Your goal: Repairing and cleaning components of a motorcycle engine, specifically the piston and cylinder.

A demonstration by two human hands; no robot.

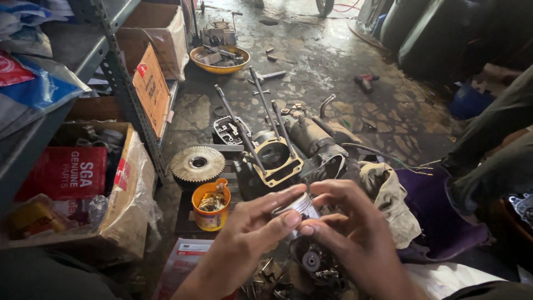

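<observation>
Both hands meet on a small metal piston [298, 208], left hand [250, 233] and right hand [350, 228] closing it in from either side. Just beyond the grip the engine block [277, 158] bars the way, its four long studs [261, 100] slanting up. Left of the grip stand an orange cup [210, 205] and a toothed gear [197, 163]; right lies a crumpled rag [388, 194]. Below the grip loose parts [311, 261] crowd. Past the studs, wet floor [333, 66] lies mostly open.
</observation>
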